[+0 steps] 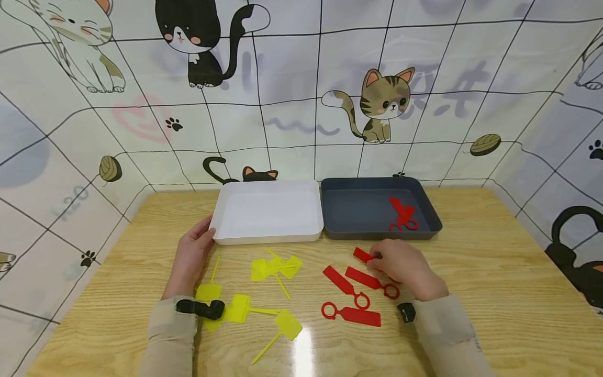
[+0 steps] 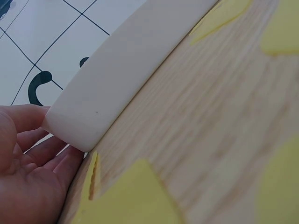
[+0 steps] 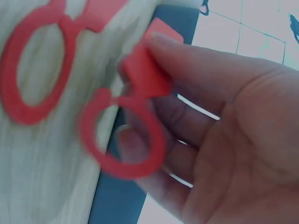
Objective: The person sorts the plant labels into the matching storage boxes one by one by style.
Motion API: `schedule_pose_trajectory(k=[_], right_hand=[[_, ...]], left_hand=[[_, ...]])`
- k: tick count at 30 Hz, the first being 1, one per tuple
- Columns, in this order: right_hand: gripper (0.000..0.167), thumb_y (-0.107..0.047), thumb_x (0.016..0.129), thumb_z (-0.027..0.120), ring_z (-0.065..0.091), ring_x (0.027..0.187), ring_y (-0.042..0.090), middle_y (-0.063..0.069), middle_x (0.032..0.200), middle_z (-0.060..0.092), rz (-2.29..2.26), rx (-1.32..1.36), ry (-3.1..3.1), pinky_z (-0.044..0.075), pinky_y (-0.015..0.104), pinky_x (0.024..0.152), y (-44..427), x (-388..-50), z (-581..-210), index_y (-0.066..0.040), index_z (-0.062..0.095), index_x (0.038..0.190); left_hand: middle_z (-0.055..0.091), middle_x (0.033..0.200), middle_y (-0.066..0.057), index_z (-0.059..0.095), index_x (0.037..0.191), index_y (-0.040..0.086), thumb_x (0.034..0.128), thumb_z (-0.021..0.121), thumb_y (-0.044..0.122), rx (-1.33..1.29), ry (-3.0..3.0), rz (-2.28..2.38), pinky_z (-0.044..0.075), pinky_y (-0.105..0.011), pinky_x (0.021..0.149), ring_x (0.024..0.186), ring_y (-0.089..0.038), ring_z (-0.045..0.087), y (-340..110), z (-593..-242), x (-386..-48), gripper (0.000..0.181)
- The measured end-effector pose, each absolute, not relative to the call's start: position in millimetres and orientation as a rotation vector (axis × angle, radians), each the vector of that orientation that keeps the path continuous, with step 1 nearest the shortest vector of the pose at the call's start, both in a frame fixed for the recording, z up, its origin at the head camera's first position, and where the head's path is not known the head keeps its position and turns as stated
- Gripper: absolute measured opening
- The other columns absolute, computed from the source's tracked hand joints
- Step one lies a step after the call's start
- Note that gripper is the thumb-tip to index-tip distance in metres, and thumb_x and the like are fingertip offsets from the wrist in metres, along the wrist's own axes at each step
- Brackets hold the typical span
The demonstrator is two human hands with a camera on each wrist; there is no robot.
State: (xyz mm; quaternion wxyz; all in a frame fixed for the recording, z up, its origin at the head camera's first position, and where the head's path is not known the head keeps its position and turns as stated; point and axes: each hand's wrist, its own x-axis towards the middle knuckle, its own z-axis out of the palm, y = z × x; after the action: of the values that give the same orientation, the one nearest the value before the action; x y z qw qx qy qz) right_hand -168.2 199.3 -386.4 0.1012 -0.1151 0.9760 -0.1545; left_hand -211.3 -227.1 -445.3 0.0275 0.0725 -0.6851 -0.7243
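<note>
A flat red plastic tag with a ring at one end [image 1: 363, 255] is pinched between the thumb and fingers of my right hand [image 1: 407, 266], just in front of the dark grey tray [image 1: 377, 235]. The right wrist view shows the held red tag [image 3: 148, 70] with its ring hanging below the fingertips. More red ring tags [image 1: 360, 316] lie on the table beside this hand, and others [image 1: 404, 213] lie inside the dark tray. My left hand [image 1: 190, 256] holds the front left corner of the white tray [image 1: 268, 238], also seen as a pale wall [image 2: 117, 60] in the left wrist view.
Several yellow square tags with thin stems [image 1: 288, 324] are scattered on the wooden table [image 1: 476, 262] in front of the white tray, some overlapping. Some lie partly under the left wrist. Behind the two side-by-side trays rises a cat-patterned cloth [image 1: 292, 125].
</note>
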Motion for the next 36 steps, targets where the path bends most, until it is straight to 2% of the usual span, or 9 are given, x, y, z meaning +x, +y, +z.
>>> schedule_pose_trajectory(k=[5, 9, 19, 23, 26, 29, 33, 36], right_hand=[[0.014, -0.020, 0.081, 0.066, 0.045, 0.058, 0.012, -0.006, 0.071, 0.055, -0.574, -0.377, 2.962, 0.038, 0.028, 0.053, 207.5, -171.6, -381.1, -0.014, 0.064, 0.093], [0.012, -0.018, 0.081, 0.066, 0.044, 0.054, 0.012, -0.004, 0.068, 0.055, -0.668, -0.423, 3.025, 0.036, 0.027, 0.051, 212.5, -174.0, -379.9, -0.013, 0.061, 0.090], [0.012, -0.025, 0.084, 0.063, 0.043, 0.051, 0.014, -0.003, 0.061, 0.051, -0.808, -0.427, 3.130, 0.035, 0.028, 0.048, 216.0, -176.1, -376.0, -0.016, 0.056, 0.083], [0.013, -0.023, 0.087, 0.058, 0.051, 0.065, 0.017, 0.000, 0.074, 0.058, -0.892, -0.364, 3.144, 0.041, 0.031, 0.056, 217.5, -176.6, -374.4, -0.013, 0.059, 0.095], [0.025, -0.021, 0.088, 0.055, 0.056, 0.078, 0.021, 0.004, 0.089, 0.062, -1.001, -0.294, 3.143, 0.046, 0.033, 0.063, 218.9, -178.1, -374.6, -0.009, 0.057, 0.110], [0.040, -0.021, 0.088, 0.056, 0.058, 0.084, 0.023, 0.007, 0.096, 0.061, -1.151, -0.206, 3.107, 0.048, 0.032, 0.063, 220.2, -179.8, -375.4, -0.009, 0.048, 0.125], [0.055, -0.023, 0.086, 0.060, 0.062, 0.077, 0.021, 0.008, 0.097, 0.060, -1.409, -0.097, 3.041, 0.051, 0.031, 0.062, 222.8, -183.2, -379.8, -0.013, 0.035, 0.134], [0.054, -0.027, 0.084, 0.062, 0.064, 0.068, 0.021, 0.009, 0.096, 0.058, -1.659, -0.052, 2.980, 0.052, 0.033, 0.060, 234.7, -194.6, -399.1, -0.017, 0.036, 0.130]], left_hand=[[0.031, 0.142, -0.005, 0.036, 0.137, 0.013, 0.0920, 0.050, 0.020, 0.224, -2.115, -2.236, 0.031, -0.026, 0.099, 0.126, -0.016, 0.033, -226.7, -444.3, -211.7, 0.048], [0.031, 0.142, -0.005, 0.036, 0.137, 0.013, 0.0923, 0.049, 0.019, 0.222, -2.119, -2.231, 0.031, -0.026, 0.099, 0.125, -0.016, 0.033, -226.4, -443.9, -211.9, 0.047], [0.031, 0.142, -0.005, 0.036, 0.137, 0.013, 0.0929, 0.048, 0.019, 0.214, -2.131, -2.218, 0.030, -0.027, 0.100, 0.126, -0.016, 0.033, -226.2, -444.5, -211.1, 0.046], [0.033, 0.141, -0.003, 0.038, 0.137, 0.014, 0.0928, 0.049, 0.019, 0.234, -2.138, -2.205, 0.031, -0.025, 0.099, 0.125, -0.015, 0.035, -226.0, -444.4, -211.3, 0.046], [0.034, 0.140, -0.002, 0.038, 0.136, 0.014, 0.0927, 0.049, 0.019, 0.248, -2.141, -2.200, 0.032, -0.023, 0.098, 0.124, -0.014, 0.036, -226.3, -444.4, -211.4, 0.045], [0.033, 0.141, -0.003, 0.037, 0.137, 0.014, 0.0931, 0.048, 0.018, 0.240, -2.141, -2.200, 0.032, -0.024, 0.098, 0.124, -0.014, 0.035, -226.5, -444.4, -211.4, 0.045], [0.031, 0.142, -0.004, 0.036, 0.137, 0.013, 0.0934, 0.047, 0.017, 0.229, -2.132, -2.210, 0.031, -0.025, 0.099, 0.126, -0.016, 0.034, -226.9, -444.3, -211.2, 0.045], [0.031, 0.142, -0.005, 0.036, 0.137, 0.013, 0.0932, 0.047, 0.016, 0.231, -2.123, -2.218, 0.030, -0.025, 0.099, 0.126, -0.017, 0.033, -227.0, -444.6, -211.6, 0.046]])
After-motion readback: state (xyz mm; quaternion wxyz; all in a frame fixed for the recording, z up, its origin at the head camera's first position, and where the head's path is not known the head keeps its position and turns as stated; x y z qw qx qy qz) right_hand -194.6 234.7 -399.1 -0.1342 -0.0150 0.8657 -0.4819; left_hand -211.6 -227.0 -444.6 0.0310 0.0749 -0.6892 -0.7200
